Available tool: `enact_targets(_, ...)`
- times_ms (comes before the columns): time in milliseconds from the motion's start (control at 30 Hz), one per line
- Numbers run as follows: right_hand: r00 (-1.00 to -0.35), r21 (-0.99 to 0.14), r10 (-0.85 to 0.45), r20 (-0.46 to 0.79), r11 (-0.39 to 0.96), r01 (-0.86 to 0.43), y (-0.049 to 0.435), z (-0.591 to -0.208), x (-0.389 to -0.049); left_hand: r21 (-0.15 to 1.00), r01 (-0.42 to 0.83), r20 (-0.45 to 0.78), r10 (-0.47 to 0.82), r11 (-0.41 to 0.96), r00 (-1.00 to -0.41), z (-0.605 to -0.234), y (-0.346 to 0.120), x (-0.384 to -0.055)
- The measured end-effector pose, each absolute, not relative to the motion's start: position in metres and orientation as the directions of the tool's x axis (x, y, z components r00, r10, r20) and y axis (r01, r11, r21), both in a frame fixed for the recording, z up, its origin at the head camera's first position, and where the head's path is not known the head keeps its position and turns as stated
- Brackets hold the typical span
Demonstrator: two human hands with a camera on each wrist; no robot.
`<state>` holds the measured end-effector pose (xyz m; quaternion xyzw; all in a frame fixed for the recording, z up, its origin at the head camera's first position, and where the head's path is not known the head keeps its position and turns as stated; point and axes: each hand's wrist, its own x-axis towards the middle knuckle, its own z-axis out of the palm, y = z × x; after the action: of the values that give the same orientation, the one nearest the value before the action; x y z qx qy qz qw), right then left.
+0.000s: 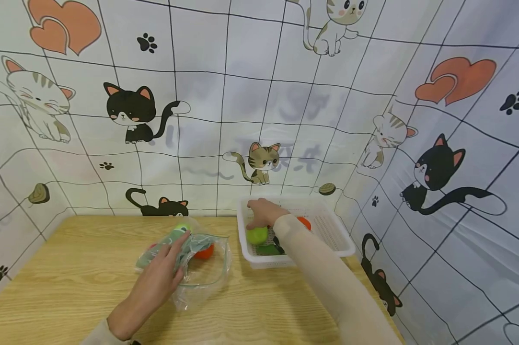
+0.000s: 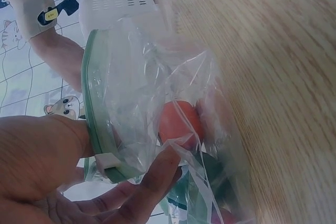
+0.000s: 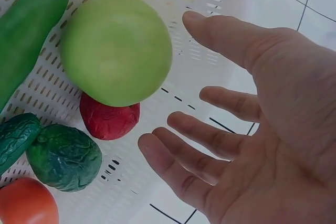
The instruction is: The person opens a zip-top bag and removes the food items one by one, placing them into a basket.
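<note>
My left hand (image 1: 157, 273) holds a clear zip bag (image 1: 212, 273) lying on the table, its fingers across the outside near the green zip edge (image 2: 92, 98). An orange-red round item (image 2: 178, 124) shows through the plastic, with green pieces beside it. My right hand (image 1: 265, 213) reaches over a white plastic basket (image 1: 350, 247). Its fingers are spread and hold nothing, beside a light green round fruit (image 3: 115, 48). Below that fruit sits a dark red round item (image 3: 110, 121), close to a dark green wrinkled vegetable (image 3: 65, 158).
Also in the basket are a long green vegetable (image 3: 31, 32) and an orange-red tomato (image 3: 26, 203). The wooden table (image 1: 91, 254) meets a wall covering (image 1: 203, 110) printed with cats at the back and right. The basket stands at the table's back right.
</note>
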<state>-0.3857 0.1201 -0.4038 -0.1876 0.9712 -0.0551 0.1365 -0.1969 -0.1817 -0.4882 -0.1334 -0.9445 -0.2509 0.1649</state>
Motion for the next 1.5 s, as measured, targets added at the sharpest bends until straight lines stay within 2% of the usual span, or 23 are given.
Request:
enact_targets(233,-0.879,-0.192,-0.431,-0.202,0.898,-0.396,0.122,-0.397,-0.380,0.400,0.339,0.392,0.176,0.851,-0.903,-0.487,-0.181,-0.199)
enact_targets(433,-0.860,-0.168,-0.495,-0.127,0.865,-0.473,0.118,-0.393,-0.371,0.419,0.310,0.361,0.157,0.854,-0.919,-0.484,-0.179,-0.198)
enact_targets(733,-0.857,-0.184,-0.513,-0.053,0.848,-0.497,0.108,-0.379,-0.337,0.342,0.336,0.444,0.164,0.878,-0.881,-0.485,-0.174,-0.204)
enact_targets(967,-0.820,-0.179,-0.571,0.029,0.804,-0.566,0.097,-0.378,-0.307,0.316,0.352,0.464,0.180,0.881,-0.867,-0.481,-0.170,-0.216)
enact_targets(1100,-0.798,-0.180,-0.599,0.065,0.780,-0.599,0.090,-0.380,-0.288,0.351,0.380,0.430,0.213,0.856,-0.877,-0.477,-0.167,-0.226)
enact_targets(1333,-0.750,-0.199,-0.646,0.141,0.724,-0.661,0.076,-0.393,-0.262,0.439,0.405,0.298,0.295,0.802,-0.908,-0.473,-0.166,-0.241)
enact_targets(1500,-0.699,-0.194,-0.704,0.128,0.673,-0.714,0.066,-0.410,-0.250,0.484,0.419,0.257,0.333,0.769,-0.907,-0.472,-0.166,-0.247)
